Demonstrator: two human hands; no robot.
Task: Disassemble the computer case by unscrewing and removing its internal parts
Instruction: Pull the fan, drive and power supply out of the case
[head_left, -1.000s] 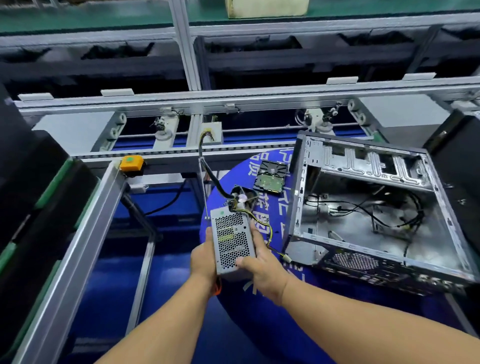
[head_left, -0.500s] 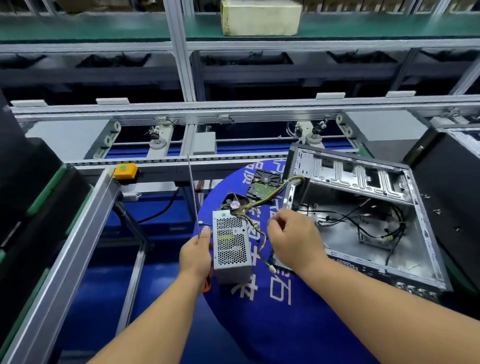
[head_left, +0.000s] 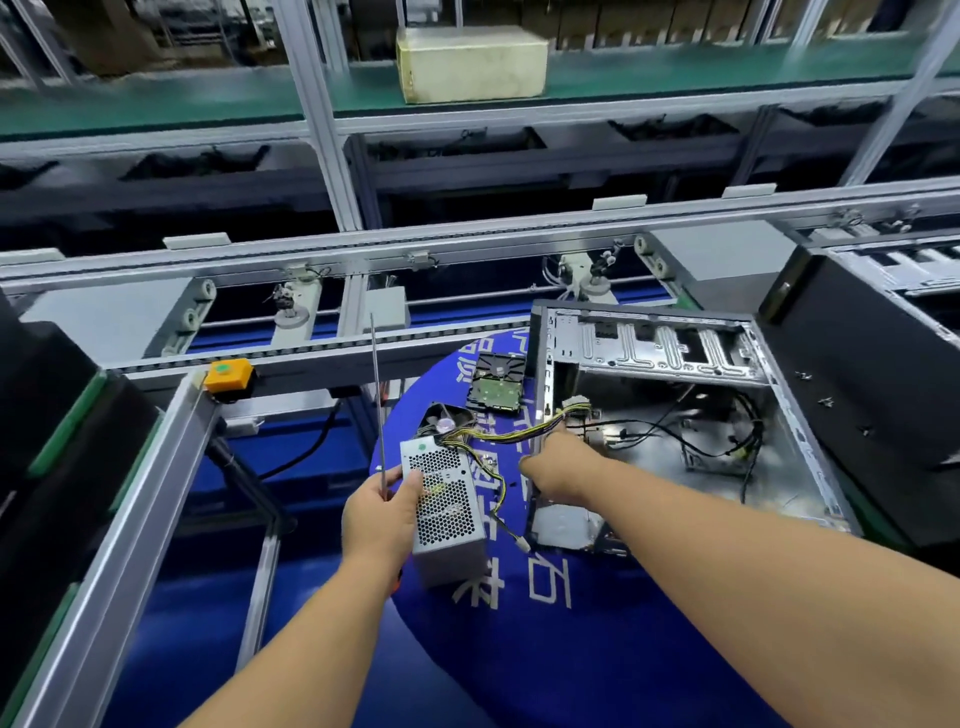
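Shelving and a conveyor rail (head_left: 467, 244) fill the far side of my view, with a round blue mat (head_left: 519, 649) below at centre. At three o'clock on the mat sits the open computer case (head_left: 675, 415), black wires loose inside. At its nine o'clock edge my right hand (head_left: 566, 467) reaches in, fingers closed around the yellow-and-black cable bundle (head_left: 509, 436). That bundle runs back toward nine o'clock to the grey power supply (head_left: 447, 509), which my left hand (head_left: 382, 514) grips by its left side, also pinching a long thin screwdriver shaft (head_left: 378, 405) pointing to twelve. At twelve o'clock from the supply lie a small fan (head_left: 441, 421) and a hard drive (head_left: 496, 389).
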